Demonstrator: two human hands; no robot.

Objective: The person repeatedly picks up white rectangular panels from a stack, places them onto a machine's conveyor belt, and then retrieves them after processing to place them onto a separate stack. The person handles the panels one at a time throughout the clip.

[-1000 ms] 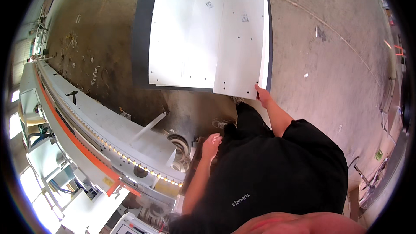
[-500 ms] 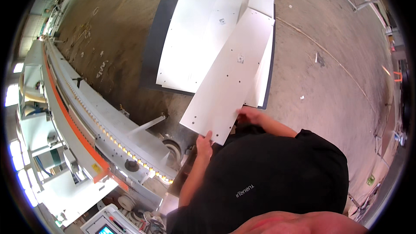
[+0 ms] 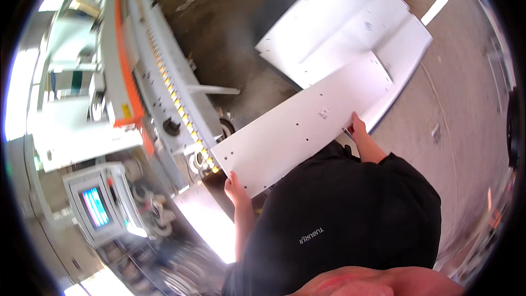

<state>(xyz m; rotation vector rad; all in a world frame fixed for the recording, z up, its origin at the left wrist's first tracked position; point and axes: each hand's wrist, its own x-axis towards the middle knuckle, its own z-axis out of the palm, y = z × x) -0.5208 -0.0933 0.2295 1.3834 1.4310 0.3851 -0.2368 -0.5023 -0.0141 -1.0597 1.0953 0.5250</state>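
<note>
A long white panel (image 3: 285, 137) with small drilled holes and a little label lies across the front of my body, slanting from lower left to upper right. My left hand (image 3: 236, 188) grips its near left end, thumb on the top face and the other fingers hidden beneath. At the panel's right-hand long edge, my right hand (image 3: 358, 127) is closed on it, also with fingers partly under. Beyond its far end, more white panels (image 3: 334, 27) lie stacked on a dark sheet; whether the held panel touches them I cannot tell.
On the left runs a long machine with an orange rail (image 3: 125, 60) and a row of yellow rollers (image 3: 178, 104). A grey support arm (image 3: 215, 90) sticks out from it. Nearer stand a control box with a lit screen (image 3: 94, 207) and a bright white surface (image 3: 208, 222).
My view and body have turned left toward the machine. The held panel has swung with me to a flatter slant, and my right hand now grips farther along its edge.
</note>
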